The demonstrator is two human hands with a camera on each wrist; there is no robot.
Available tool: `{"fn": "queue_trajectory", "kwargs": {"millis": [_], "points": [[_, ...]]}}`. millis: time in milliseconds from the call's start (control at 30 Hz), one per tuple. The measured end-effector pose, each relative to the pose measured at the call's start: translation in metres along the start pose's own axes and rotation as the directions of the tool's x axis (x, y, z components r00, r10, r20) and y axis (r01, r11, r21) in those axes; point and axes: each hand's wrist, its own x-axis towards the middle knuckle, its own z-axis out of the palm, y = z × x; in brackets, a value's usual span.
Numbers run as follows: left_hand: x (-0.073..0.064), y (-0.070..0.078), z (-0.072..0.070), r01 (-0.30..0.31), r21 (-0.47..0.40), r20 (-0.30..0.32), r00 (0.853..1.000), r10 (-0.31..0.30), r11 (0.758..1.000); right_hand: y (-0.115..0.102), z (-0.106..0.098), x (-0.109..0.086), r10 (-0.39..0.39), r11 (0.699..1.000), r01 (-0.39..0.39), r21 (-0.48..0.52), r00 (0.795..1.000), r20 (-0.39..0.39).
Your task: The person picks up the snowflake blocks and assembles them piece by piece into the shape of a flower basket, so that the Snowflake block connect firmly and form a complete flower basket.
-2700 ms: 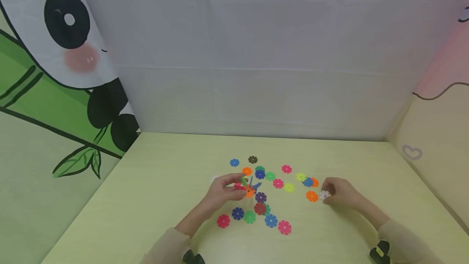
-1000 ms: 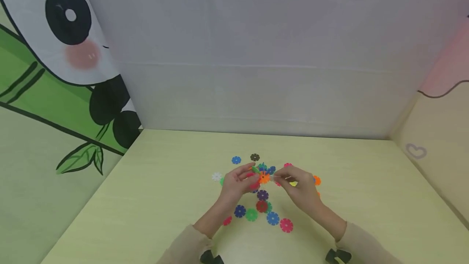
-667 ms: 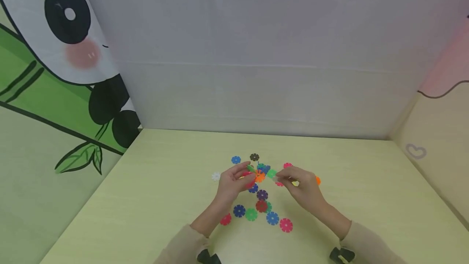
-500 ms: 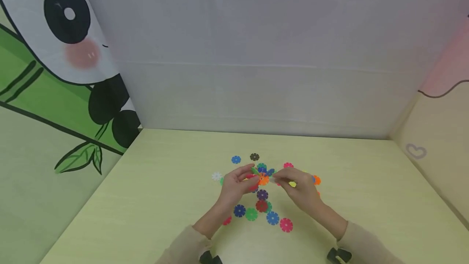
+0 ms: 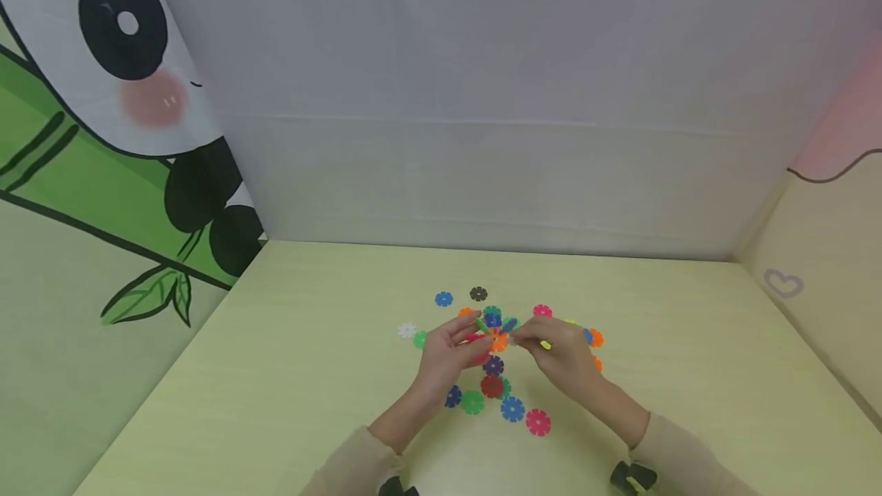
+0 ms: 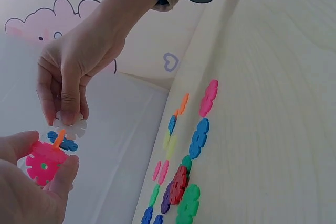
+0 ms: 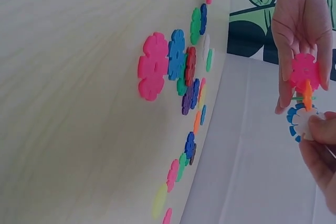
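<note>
Above the table, my left hand (image 5: 444,354) pinches the pink disc (image 6: 44,165) of a small cluster of notched plastic snowflake discs. An orange disc (image 7: 307,93) stands edge-on from the pink one, and a blue disc (image 6: 69,145) and a green disc (image 5: 481,324) are also part of the cluster. Between thumb and fingers, my right hand (image 5: 561,350) grips a white disc (image 6: 77,128) right at the edge of the orange one. In the right wrist view the white disc overlaps the blue disc, and my right thumb hides part of it.
Loose discs lie flat around and below my hands, among them a dark red one (image 5: 492,386), a pink one (image 5: 538,422) and a brown one (image 5: 478,294). Another white disc (image 5: 407,331) lies to the left. A white cloth wall (image 5: 441,113) rises behind the table.
My right hand has come from the right side of the table with the white disc to the cluster in my left hand. Over the last second both hands have shifted only slightly, staying together.
</note>
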Motion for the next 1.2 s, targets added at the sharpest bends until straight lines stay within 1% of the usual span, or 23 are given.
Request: {"fn": "queue_trajectory", "kwargs": {"millis": [67, 133, 333, 567, 667, 767, 900, 1033, 1133, 1200], "points": [[-0.001, 0.001, 0.000, -0.008, 0.013, -0.006, 1.000, 0.008, 1.000, -0.001, 0.000, 0.002, -0.025, 1.000, 0.025, -0.012, 1.000, 0.007], [-0.002, 0.003, 0.000, -0.011, 0.021, -0.014, 1.000, 0.011, 1.000, -0.002, 0.000, 0.003, -0.034, 0.999, 0.034, -0.015, 0.999, 0.013], [-0.004, 0.002, 0.000, -0.020, 0.035, -0.017, 1.000, 0.020, 0.999, -0.002, 0.001, 0.001, -0.009, 1.000, 0.010, -0.015, 1.000, 0.027], [-0.005, -0.001, 0.001, 0.009, 0.056, -0.022, 1.000, -0.008, 0.998, -0.001, 0.002, 0.000, 0.070, 0.997, -0.067, -0.035, 0.991, 0.114], [-0.006, 0.000, 0.000, 0.012, 0.063, -0.020, 1.000, -0.011, 0.998, -0.003, 0.002, 0.001, 0.111, 0.994, -0.110, -0.017, 0.985, 0.132], [-0.005, 0.000, 0.000, 0.014, 0.037, -0.012, 1.000, -0.014, 0.999, -0.003, 0.001, 0.001, 0.147, 0.988, -0.152, 0.027, 0.980, 0.137], [-0.002, -0.003, 0.001, 0.043, 0.032, -0.014, 0.999, -0.043, 0.999, -0.002, -0.001, 0.001, 0.190, 0.978, -0.201, 0.050, 0.967, 0.171], [-0.002, -0.006, 0.001, 0.069, 0.041, -0.023, 0.997, -0.068, 0.997, -0.002, -0.003, 0.001, 0.244, 0.965, -0.260, 0.044, 0.943, 0.226], [-0.001, -0.007, 0.002, 0.067, 0.027, -0.024, 0.998, -0.066, 0.997, -0.001, -0.002, 0.000, 0.284, 0.953, -0.300, 0.034, 0.931, 0.229], [0.000, -0.006, 0.002, 0.065, 0.016, -0.024, 0.998, -0.064, 0.998, 0.000, -0.001, 0.000, 0.315, 0.944, -0.329, 0.035, 0.925, 0.212]]}}
